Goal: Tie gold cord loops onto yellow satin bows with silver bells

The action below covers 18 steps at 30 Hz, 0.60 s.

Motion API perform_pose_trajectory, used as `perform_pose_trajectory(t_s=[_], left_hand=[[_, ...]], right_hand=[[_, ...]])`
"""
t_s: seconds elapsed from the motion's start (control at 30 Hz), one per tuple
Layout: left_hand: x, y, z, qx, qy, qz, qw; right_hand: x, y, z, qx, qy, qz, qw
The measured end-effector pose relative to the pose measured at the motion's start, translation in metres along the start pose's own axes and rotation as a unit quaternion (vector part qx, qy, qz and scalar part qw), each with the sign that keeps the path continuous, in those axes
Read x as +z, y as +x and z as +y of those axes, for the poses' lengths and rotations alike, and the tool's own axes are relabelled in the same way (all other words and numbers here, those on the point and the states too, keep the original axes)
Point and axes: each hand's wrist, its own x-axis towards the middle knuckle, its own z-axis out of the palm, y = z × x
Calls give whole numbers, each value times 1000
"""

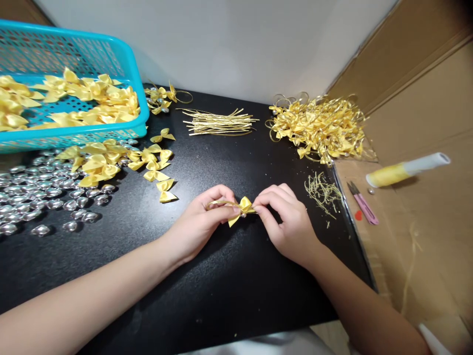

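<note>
Between my hands, just above the black table, is a yellow ribbon bow on a looped gold tie. My left hand pinches the bow's left side between thumb and fingers, with the gold loop lying across those fingers. At the bow's right side, my right hand has its thumb and forefinger closed on the thin gold tie end. A small silvery bit shows under the bow's knot, mostly hidden. Loose yellow bows lie to the left of my left hand.
A turquoise basket of bows stands back left, silver beads before it. Gold ties lie at the back centre, finished-looking bows at back right. Trimmings, pink snips and a yellow-wrapped tube are rightward.
</note>
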Motion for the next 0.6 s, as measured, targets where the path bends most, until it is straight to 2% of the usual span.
perform_pose_trajectory(t_s=[0.2, 0.6], left_hand=[[-1, 1, -1, 3, -1, -8, 1000], [-2, 1, 0, 5, -6, -9, 1000]], right_hand=[[-4, -1, -1, -29, -61, -5, 998], [-2, -1, 1, -19, -32, -5, 999]])
